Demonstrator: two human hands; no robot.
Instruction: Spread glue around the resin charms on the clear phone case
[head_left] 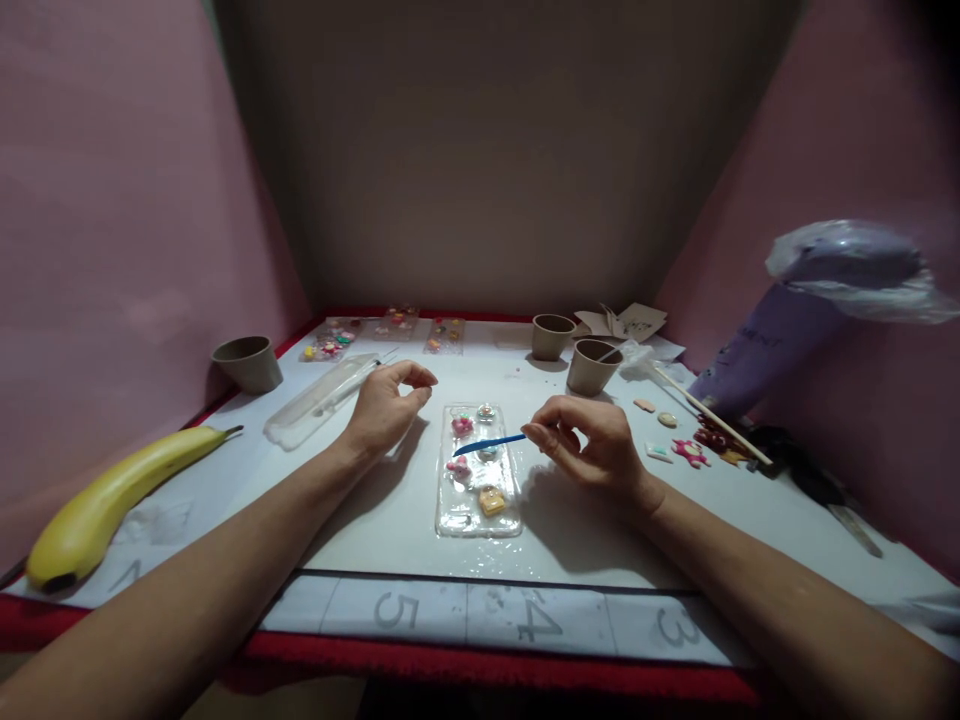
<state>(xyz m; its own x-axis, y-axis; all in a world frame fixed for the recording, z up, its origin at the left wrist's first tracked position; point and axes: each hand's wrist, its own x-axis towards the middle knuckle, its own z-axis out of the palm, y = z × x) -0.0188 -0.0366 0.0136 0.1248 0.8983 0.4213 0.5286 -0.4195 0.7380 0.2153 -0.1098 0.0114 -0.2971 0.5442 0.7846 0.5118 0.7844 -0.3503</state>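
Note:
A clear phone case (451, 510) lies on the white board in front of me, with pink, teal and yellow charms on it. My right hand (589, 445), to its right, pinches a small blue knife-shaped tool (491, 443) whose blade points left over the case. My left hand (386, 405) is raised at the upper left of the case, fingers curved, with a gap between thumb and fingertips and nothing visible between them.
A toy banana (112, 500) and a cup (249, 365) are on the left, near a clear tray (319, 400). Two cups (553, 338) stand behind. Decorated cases (444, 337) lie at the back. Loose charms (690, 453), a stick (712, 415) and a purple bag (776, 340) are right.

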